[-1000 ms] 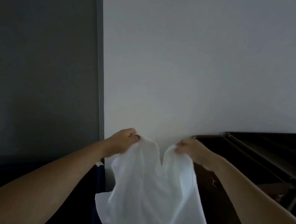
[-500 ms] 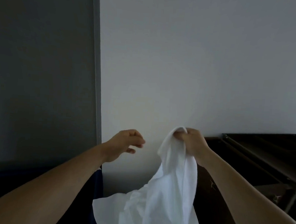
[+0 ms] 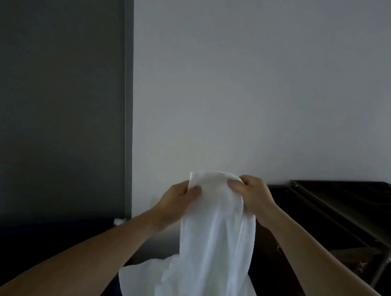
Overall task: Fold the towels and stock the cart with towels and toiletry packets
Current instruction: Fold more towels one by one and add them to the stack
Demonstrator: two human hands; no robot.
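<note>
The white towel hangs in mid-air before the person, its lower end trailing out of view. At its top, the left hand, whose grip was spread and empty 0.5 s ago, now pinches the doubled edge. The right hand pinches the same edge just beside it. With 2 hands on, the fold can likely be squared. Beyond stands the dark cart, against the wall.

One view only: wide-angle camera riding on person's head, looking forward and slightly down, facing white wall at close range. Nearest lens, low in centre: left hand and right hand holding towel. Dark shelf unit edging in at right.
</note>
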